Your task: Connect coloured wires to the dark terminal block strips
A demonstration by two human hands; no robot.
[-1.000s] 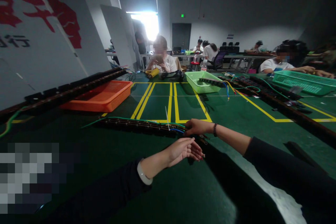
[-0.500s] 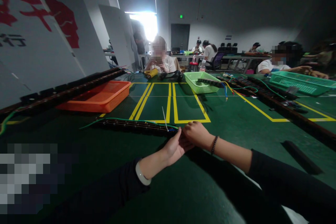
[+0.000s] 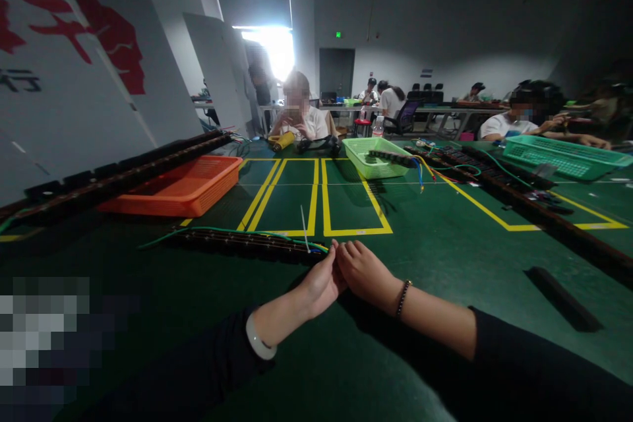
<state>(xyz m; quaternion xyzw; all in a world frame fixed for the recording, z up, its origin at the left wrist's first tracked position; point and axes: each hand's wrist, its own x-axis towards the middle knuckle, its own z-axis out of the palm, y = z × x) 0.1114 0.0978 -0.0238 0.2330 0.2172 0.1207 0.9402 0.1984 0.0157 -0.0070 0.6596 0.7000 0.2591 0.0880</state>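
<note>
The wired strip (image 3: 247, 245) runs leftward, nearer the left hand (image 3: 319, 287) than the right hand (image 3: 366, 271). The hands meet, their grips hidden.

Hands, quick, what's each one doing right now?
Left hand: fingers gathered at the wire ends; exact grip hidden.
Right hand: curled closed against the left; whether it holds a wire can't be told.

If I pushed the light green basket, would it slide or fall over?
The light green basket would probably slide, because it looks low and wide. Its thin sides full of holes suggest it is light. The dark strip poking over its rim might shift, and the coloured wires hanging from it could swing.
</note>
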